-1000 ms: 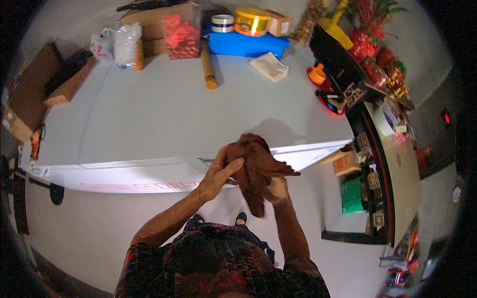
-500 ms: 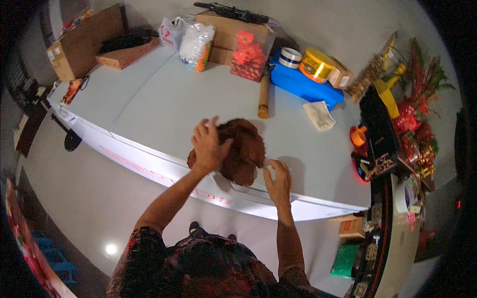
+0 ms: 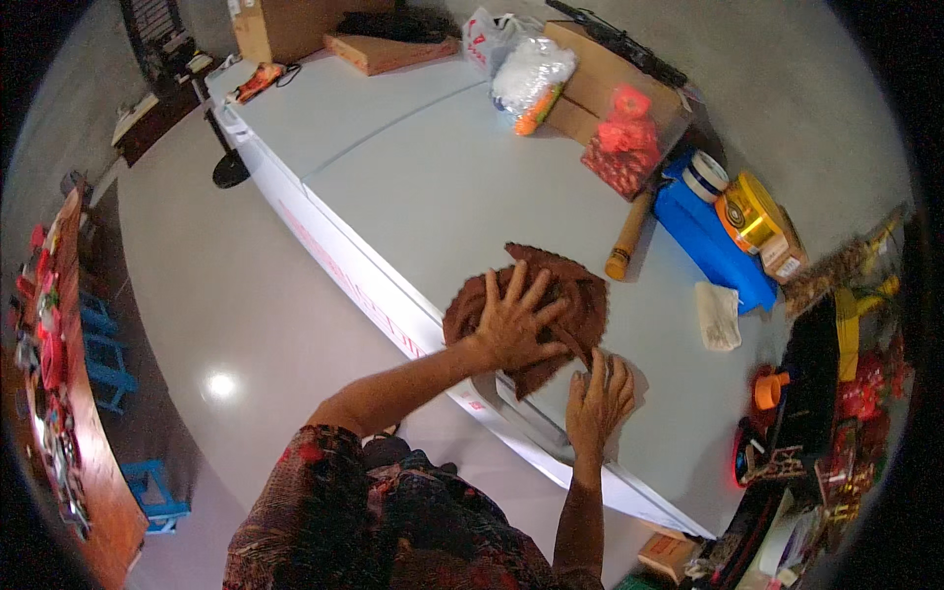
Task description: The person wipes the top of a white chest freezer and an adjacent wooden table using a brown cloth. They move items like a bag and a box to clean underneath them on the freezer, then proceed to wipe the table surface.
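Observation:
A dark brown, soft-looking piece with scalloped edges (image 3: 580, 285) lies on the grey top of a long white chest freezer (image 3: 393, 177), close to its front edge. It is bunched in the middle, with pointed parts sticking out at the top and bottom; its exact kind is unclear. My left hand (image 3: 516, 324) presses on it from above, fingers spread. At its lower right edge is my right hand (image 3: 598, 403), thumb and forefinger around the end of a narrow brown strip. My right fingertips partly hide that strip's end.
Beyond the brown piece lie a wooden stick (image 3: 629, 236), a blue case (image 3: 713, 241) topped by tape rolls, and a folded white cloth (image 3: 719, 317). Bags and cardboard boxes (image 3: 393, 49) line the back. An orange cup (image 3: 770, 390) stands at right; blue stools (image 3: 108, 369) are at left.
The view has turned, so the freezer now slants down to the right. My left hand has moved onto the middle of the brown piece and flattened; the piece now looks more spread out.

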`<act>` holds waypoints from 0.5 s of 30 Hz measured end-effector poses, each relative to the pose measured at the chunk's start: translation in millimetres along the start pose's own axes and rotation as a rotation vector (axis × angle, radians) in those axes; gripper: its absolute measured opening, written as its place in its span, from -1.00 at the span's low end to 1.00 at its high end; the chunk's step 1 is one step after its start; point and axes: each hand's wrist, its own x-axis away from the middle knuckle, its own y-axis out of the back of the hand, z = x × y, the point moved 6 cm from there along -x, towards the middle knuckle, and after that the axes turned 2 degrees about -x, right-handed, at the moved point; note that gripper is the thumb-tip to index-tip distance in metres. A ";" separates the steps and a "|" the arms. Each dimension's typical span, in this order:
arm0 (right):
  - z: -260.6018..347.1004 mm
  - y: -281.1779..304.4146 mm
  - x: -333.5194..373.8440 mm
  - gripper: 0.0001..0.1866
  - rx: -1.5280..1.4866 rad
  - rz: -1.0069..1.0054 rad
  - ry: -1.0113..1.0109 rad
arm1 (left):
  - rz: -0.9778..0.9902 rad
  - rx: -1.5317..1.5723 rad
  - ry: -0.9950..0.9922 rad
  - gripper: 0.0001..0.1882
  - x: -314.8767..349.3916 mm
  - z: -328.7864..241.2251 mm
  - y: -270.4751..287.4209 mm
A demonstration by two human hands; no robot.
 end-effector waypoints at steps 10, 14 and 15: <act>8.1 0.9 -4.4 -0.47 0.077 0.039 0.004 | -0.046 -0.240 0.311 -0.30 -10.3 221.0 10.9; 3.5 -6.0 -6.4 -0.51 0.095 0.020 -0.042 | 0.005 -0.270 0.433 -0.29 -31.1 307.0 11.9; 4.8 -7.7 -7.3 -0.51 0.088 0.018 -0.072 | 0.020 -0.274 0.460 -0.28 -39.0 327.6 9.6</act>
